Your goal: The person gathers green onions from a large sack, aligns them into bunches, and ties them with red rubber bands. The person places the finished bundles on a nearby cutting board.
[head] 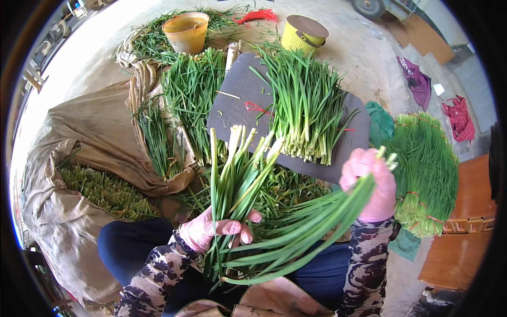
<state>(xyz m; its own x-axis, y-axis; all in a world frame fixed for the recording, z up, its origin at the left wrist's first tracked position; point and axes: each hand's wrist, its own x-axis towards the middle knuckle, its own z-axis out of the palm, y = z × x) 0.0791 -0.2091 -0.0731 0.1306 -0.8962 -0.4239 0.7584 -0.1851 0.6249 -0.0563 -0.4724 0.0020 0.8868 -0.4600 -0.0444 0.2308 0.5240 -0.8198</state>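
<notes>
My left hand (222,230), in a pink glove, grips a loose bunch of garlic chives (233,178) by the leaves, with the pale stem ends pointing away from me. Raised on the right, my right hand (368,182), also gloved in pink, is closed around a smaller bunch of chives (324,222). Its white ends poke out above the fist, and its long leaves droop across my lap toward the left hand. Beyond both hands, a thick pile of chives (305,107) lies on a dark grey board (241,83), beside a red tie (255,107).
Left of the board lie more chives (194,103) and a brown cloth (95,111). A yellow bucket (186,33) with liquid and a lidded yellow-green bucket (305,35) stand behind. Red ties (257,16) lie between them. Tied chive bundles (422,170) are stacked at right. Leaf scraps (293,190) cover the ground ahead.
</notes>
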